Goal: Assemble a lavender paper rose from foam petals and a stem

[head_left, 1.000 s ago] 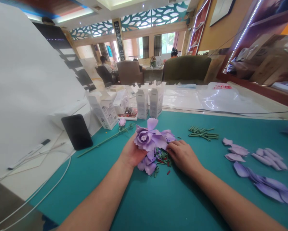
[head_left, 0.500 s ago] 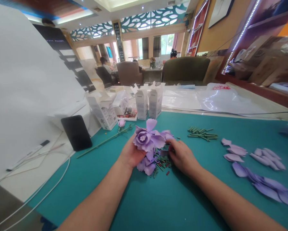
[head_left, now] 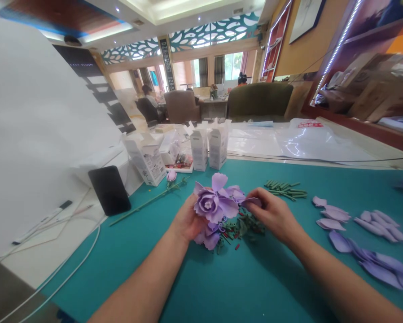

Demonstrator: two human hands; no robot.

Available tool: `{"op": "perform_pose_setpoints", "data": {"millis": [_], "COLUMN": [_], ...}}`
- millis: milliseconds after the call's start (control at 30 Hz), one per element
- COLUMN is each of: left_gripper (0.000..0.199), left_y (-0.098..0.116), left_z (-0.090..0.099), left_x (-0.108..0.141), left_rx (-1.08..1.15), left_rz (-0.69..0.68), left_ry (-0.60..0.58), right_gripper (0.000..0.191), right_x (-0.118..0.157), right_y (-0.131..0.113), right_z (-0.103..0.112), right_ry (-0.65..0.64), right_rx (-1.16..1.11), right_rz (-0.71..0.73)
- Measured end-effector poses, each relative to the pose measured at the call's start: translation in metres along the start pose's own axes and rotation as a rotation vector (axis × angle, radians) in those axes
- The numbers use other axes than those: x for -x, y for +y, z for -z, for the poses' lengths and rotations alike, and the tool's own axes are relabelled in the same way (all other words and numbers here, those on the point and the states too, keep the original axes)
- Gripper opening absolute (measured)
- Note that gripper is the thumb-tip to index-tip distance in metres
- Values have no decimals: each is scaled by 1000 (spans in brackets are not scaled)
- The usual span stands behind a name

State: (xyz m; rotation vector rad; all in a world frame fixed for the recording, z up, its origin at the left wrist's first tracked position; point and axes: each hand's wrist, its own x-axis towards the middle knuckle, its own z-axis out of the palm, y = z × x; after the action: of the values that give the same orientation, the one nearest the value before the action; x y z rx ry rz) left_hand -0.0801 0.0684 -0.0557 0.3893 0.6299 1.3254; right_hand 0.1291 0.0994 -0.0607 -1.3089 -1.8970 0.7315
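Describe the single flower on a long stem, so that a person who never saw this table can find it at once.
Start at the teal mat and go to its far left edge, in front of the white cartons. There the stemmed bud lies flat, its thin green stem running toward the black phone. Unlike the large open purple flower in the left hand, it is small, closed and untouched.

Purple foam flower (head_left: 212, 204) open-faced, raised above teal mat; loose petal (head_left: 251, 202) beside.

Both forearms are reaching toward twelve o'clock; the left hand (head_left: 187, 220) is curling its fingers, the right hand (head_left: 274, 216) is pinching at ten o'clock.
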Motion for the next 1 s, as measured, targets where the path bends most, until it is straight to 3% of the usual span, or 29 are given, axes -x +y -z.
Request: {"op": "perform_pose_setpoints", "data": {"millis": [267,600,1000], "left_gripper": [20,30,35], "left_y": [-4,-7,-10], "left_z": [-7,-9,-6], "left_x": [4,6,3], "left_rx": [-54,-141,-208], "left_rz": [1,-10,-26], "left_ry": [-13,-49,-15], "right_gripper": [28,25,16], "right_x": [3,12,20], "right_y": [-20,-41,-58], "right_z": [13,19,25], "right_ry": [108,45,8], "right_rx": [-69,-357,-375], "right_rz": [98,-29,86]}}
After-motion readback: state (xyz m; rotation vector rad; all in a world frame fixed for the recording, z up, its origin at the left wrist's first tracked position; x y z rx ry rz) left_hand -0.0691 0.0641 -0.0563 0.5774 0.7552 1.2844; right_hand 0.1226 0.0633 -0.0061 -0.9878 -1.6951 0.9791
